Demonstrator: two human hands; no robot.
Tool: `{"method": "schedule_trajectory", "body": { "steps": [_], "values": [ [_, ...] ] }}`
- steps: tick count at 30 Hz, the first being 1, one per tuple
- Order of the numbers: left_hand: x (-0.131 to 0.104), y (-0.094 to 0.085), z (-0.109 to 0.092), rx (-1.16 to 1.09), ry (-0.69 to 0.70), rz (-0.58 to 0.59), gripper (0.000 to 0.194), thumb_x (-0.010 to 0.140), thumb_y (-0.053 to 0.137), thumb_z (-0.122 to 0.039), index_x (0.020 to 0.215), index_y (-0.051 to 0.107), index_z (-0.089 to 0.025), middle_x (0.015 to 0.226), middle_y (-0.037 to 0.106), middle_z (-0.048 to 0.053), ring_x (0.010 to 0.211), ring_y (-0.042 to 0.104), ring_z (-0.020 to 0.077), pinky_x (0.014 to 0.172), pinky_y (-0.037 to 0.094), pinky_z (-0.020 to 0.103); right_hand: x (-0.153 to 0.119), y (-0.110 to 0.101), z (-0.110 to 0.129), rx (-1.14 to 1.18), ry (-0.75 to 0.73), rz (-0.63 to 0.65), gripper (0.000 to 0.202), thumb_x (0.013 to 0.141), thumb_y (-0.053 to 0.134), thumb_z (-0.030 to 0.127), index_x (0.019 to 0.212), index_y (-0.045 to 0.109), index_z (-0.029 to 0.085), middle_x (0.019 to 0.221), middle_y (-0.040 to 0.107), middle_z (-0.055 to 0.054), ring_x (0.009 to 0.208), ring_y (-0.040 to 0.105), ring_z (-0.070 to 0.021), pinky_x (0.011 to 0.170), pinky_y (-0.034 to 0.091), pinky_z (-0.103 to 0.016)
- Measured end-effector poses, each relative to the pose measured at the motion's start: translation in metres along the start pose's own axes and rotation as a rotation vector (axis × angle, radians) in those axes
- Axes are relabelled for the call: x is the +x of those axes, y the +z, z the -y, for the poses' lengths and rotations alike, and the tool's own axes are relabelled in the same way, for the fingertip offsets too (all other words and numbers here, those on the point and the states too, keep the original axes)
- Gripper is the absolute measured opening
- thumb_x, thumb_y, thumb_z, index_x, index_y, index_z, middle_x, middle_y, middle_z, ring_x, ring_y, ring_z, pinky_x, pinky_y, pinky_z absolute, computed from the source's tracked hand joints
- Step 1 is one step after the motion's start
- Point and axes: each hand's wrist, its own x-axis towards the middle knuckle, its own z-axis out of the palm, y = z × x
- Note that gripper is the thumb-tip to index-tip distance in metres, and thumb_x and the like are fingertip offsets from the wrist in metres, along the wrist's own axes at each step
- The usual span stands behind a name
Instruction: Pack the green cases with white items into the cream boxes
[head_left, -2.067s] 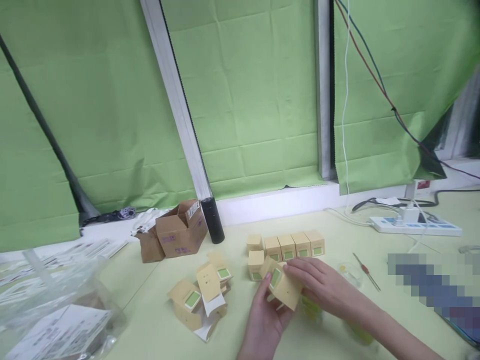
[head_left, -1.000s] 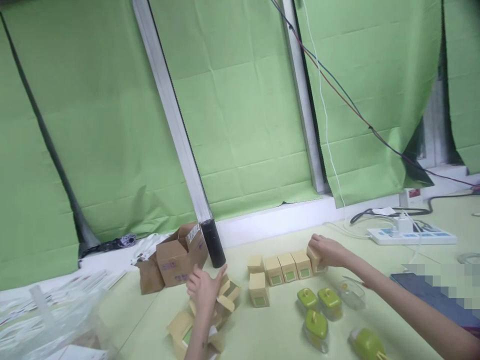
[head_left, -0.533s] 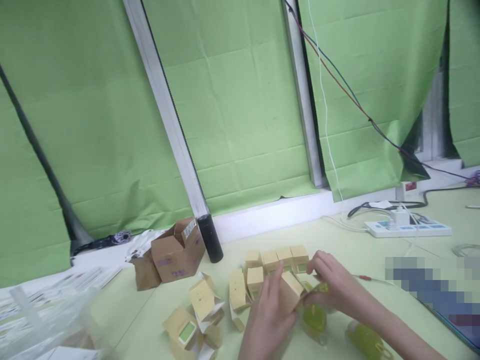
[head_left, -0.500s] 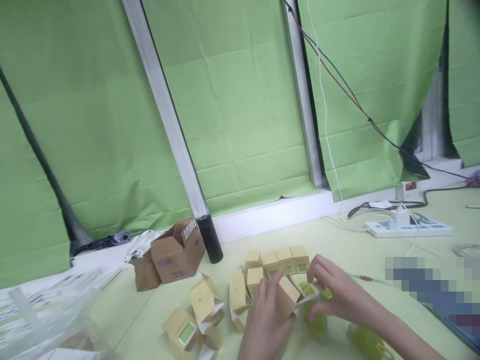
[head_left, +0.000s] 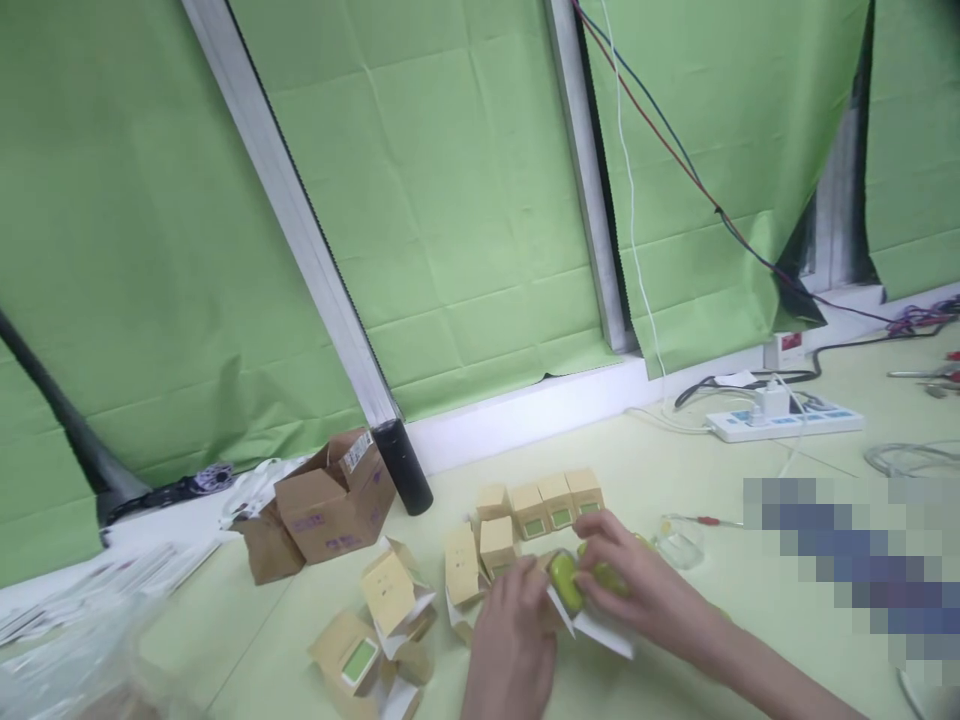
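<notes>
My left hand (head_left: pixel 514 630) is closed round a small tan box, which it mostly hides; the box's white inner flaps (head_left: pixel 606 636) stand open toward the right. At that opening is a rounded green object (head_left: pixel 565 584), pinched by the fingers of my right hand (head_left: pixel 637 575). More green shows behind the right fingers, but I cannot tell its shape. Just beyond my hands stand several small tan boxes with green windows, one of them a closed box (head_left: pixel 534 511). To the left lie tan boxes with flaps open, such as an upright box (head_left: pixel 388 590) and one with a green window (head_left: pixel 352 655).
A brown carton (head_left: pixel 334 505) and a black cylinder (head_left: pixel 403 466) stand by the sill. At the right lie a white power strip (head_left: pixel 784 422), a red-handled tool (head_left: pixel 709 520) and a clear item (head_left: pixel 681 548). Clear plastic (head_left: pixel 82 650) lies at the left.
The box in my left hand has turned, its white flaps now spread to the right. My right hand has brought a green object to its opening. The view has shifted slightly.
</notes>
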Motion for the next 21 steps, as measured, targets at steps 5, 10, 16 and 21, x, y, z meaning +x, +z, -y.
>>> {"method": "schedule_trajectory", "body": {
  "steps": [5, 10, 16, 21],
  "values": [
    [0.014, -0.036, -0.004, -0.041, -0.371, -0.161, 0.063, 0.058, 0.068, -0.015, 0.118, 0.05, -0.027, 0.118, 0.057, 0.01, 0.11, 0.05, 0.0339, 0.091, 0.037, 0.044, 0.004, -0.014, 0.003, 0.43, 0.34, -0.095, 0.025, 0.093, 0.03, 0.044, 0.082, 0.041, 0.024, 0.075, 0.052, 0.002, 0.063, 0.053, -0.0144, 0.055, 0.046, -0.026],
    [0.022, -0.032, -0.002, -0.439, -0.563, -0.416, 0.073, 0.063, 0.072, -0.024, 0.124, 0.033, -0.022, 0.106, 0.062, 0.011, 0.092, 0.062, 0.0252, 0.078, 0.046, 0.034, -0.008, 0.003, 0.01, -0.023, -0.011, 0.239, 0.016, 0.093, 0.036, 0.029, 0.082, 0.046, 0.022, 0.072, 0.058, 0.001, 0.063, 0.055, -0.0154, 0.067, 0.048, -0.033],
    [0.014, -0.007, -0.017, -1.154, -0.713, -0.186, 0.038, 0.074, 0.067, -0.027, 0.108, 0.055, -0.015, 0.112, 0.063, 0.012, 0.098, 0.061, 0.0226, 0.076, 0.048, 0.028, -0.016, 0.023, 0.007, -0.391, -0.352, 0.031, 0.023, 0.086, 0.051, 0.018, 0.108, 0.047, 0.019, 0.108, 0.062, -0.01, 0.096, 0.06, -0.021, 0.088, 0.047, -0.04],
    [0.011, 0.001, -0.015, -1.384, -0.8, -0.045, 0.026, 0.076, 0.066, -0.025, 0.095, 0.064, -0.007, 0.092, 0.068, 0.012, 0.081, 0.062, 0.0175, 0.069, 0.049, 0.025, -0.002, 0.017, 0.01, -0.601, -0.687, -0.124, 0.032, 0.088, 0.045, 0.006, 0.118, 0.052, 0.018, 0.119, 0.062, -0.006, 0.115, 0.051, -0.0197, 0.096, 0.041, -0.036]
  ]
}}
